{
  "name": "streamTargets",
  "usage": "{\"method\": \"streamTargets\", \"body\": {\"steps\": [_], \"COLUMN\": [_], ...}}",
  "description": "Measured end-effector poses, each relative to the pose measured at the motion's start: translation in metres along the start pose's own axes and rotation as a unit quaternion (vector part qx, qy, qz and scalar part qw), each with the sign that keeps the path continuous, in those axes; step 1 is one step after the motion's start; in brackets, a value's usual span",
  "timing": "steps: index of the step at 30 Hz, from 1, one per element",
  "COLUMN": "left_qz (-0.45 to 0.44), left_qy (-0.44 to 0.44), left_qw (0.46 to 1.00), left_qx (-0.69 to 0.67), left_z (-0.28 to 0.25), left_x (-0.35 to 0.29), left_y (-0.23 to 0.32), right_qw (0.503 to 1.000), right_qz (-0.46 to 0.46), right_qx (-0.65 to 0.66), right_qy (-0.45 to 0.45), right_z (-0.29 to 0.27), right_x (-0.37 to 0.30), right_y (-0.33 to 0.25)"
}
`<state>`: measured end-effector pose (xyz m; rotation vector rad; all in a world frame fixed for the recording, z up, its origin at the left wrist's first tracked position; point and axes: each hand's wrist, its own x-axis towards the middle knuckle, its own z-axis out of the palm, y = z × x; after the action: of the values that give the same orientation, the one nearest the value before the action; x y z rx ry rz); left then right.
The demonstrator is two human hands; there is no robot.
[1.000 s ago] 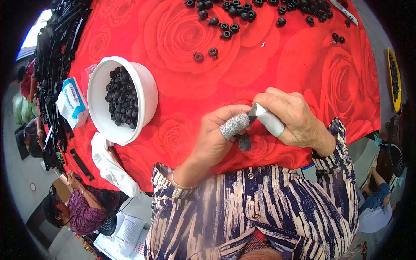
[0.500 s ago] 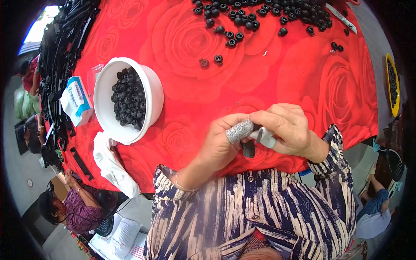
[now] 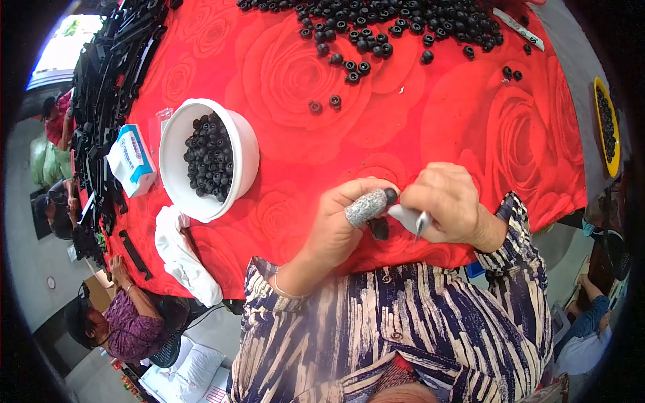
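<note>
Close to my body, my left hand point(image 3: 337, 221) pinches a small black round part point(image 3: 391, 196) between thumb and finger. A speckled grey sleeve point(image 3: 366, 209) wraps one of its digits. Just below that, a dark piece point(image 3: 380, 230) shows by the fingers; whether it is a finger cover or another part I cannot tell. My right hand point(image 3: 449, 205), beside the left, is closed on a small thin blade point(image 3: 422, 224); its handle is hidden in the fingers. A pale wrap point(image 3: 405, 218) covers a digit of the right hand. The blade is apart from the black part.
A white bowl point(image 3: 246, 158) of similar black parts stands left, by a blue-and-white box point(image 3: 134, 161) and a white cloth point(image 3: 180, 252). Many loose parts point(image 3: 363, 43) lie at the far side. Long black strips point(image 3: 111, 87) are heaped left. A yellow tray point(image 3: 598, 127) is at right.
My right hand has turned and drawn slightly away from the left, carrying the blade with it. The black part now shows at my left fingertips. The view has shifted a little.
</note>
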<state>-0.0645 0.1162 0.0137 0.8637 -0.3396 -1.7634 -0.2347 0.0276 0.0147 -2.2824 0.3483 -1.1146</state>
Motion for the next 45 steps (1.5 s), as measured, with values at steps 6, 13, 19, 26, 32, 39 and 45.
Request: {"method": "streamTargets", "body": {"steps": [6,13,19,26,32,39,45], "left_qz": [0.057,0.026,0.026,-0.023,-0.046,-0.089,-0.099], "left_qy": [-0.029,-0.016,-0.029,-0.041,-0.056,-0.074,-0.067], "left_qw": [0.996,0.998,0.997,0.999,0.997,0.990,0.991], "left_qx": [0.059,0.061,0.064,0.015,-0.012,-0.077,-0.060], "left_z": [-0.005,-0.005,-0.009,-0.011,-0.024,-0.020,-0.019], "left_x": [0.002,0.000,0.003,0.003,0.007,0.007,0.008], "left_y": [0.010,0.014,0.011,0.013,0.003,0.001,0.005], "right_qw": [0.939,0.968,0.966,0.959,0.956,0.956,0.962], "right_qz": [0.274,0.195,0.197,0.216,0.202,0.179,0.143], "right_qx": [0.201,0.130,0.137,0.141,0.161,0.173,0.173], "right_qy": [-0.057,-0.085,-0.095,-0.121,-0.136,-0.156,-0.157], "right_z": [-0.008,-0.003,-0.003,-0.006,-0.003,-0.008,-0.006], "right_x": [0.008,0.008,0.007,0.008,0.004,0.003,0.000], "right_y": [-0.004,0.004,0.006,0.005,0.010,0.015,0.016]}}
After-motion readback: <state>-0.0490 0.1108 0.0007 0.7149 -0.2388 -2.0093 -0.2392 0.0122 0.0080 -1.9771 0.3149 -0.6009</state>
